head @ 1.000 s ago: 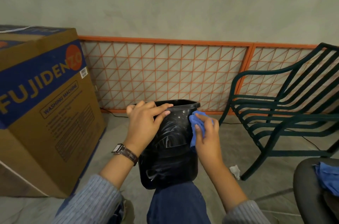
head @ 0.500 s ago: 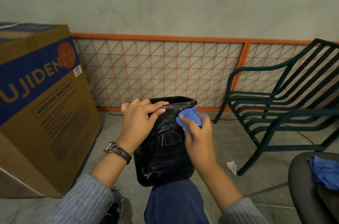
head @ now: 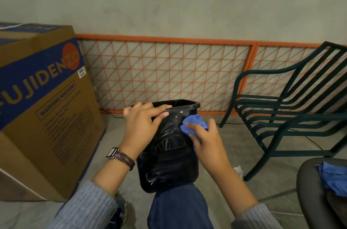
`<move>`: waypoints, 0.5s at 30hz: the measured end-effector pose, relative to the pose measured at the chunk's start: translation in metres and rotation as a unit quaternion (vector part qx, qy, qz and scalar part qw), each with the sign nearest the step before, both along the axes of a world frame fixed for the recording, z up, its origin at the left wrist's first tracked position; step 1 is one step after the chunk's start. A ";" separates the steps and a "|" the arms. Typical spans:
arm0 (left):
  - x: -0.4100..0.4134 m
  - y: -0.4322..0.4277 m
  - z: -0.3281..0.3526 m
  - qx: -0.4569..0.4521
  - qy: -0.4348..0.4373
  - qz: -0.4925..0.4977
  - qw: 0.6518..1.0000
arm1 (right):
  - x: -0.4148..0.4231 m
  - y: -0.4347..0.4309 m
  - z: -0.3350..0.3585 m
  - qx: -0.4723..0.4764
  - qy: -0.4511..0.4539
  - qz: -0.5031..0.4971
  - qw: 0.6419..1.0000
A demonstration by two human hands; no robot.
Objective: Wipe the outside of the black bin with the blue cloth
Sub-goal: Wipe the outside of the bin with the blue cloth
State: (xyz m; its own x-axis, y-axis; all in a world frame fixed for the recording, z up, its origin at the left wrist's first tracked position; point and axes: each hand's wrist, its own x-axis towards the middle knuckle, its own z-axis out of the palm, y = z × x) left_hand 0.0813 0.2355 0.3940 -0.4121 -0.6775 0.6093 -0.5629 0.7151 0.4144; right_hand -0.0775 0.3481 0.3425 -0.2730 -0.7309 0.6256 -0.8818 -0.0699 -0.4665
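Just right of the frame's centre, the right hand (head: 205, 141) holds a bunched blue cloth (head: 194, 123) under its curled fingers and presses it against the upper right side of the black bin (head: 169, 159), just below the rim. Left of centre, the left hand (head: 140, 124) grips the bin's near rim, fingers laid over the edge and thumb on the outer wall; a brown-strapped wristwatch (head: 120, 156) sits on that wrist. The bin is glossy black plastic, streaked with pale, wet-looking smears, tilted away, its base against a leg in blue jeans (head: 178, 208) at the bottom centre. At the left stands a big cardboard box (head: 47, 125) with a blue band reading "FUJIDENZO" and a panel reading "WASHING MACHINE". Behind runs an orange wire grille (head: 169, 74) against a grey wall. At the right is a dark green metal chair (head: 293, 108), and at the lower right corner lies another blue cloth (head: 334, 180).
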 end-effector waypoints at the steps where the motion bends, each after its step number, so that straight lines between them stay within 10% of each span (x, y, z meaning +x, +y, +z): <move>1: 0.000 0.000 0.000 0.001 0.001 0.000 1.000 | -0.002 -0.001 0.004 0.005 -0.043 -0.018 0.999; 15: -0.002 0.002 0.001 0.002 -0.004 0.002 1.000 | 0.016 -0.011 0.008 -0.039 -0.008 -0.072 0.997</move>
State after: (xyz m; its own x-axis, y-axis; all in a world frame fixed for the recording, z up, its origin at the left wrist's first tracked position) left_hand 0.0793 0.2373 0.3948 -0.4143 -0.6818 0.6029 -0.5686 0.7111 0.4135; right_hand -0.0616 0.3374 0.3501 -0.3821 -0.6327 0.6735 -0.8775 0.0198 -0.4792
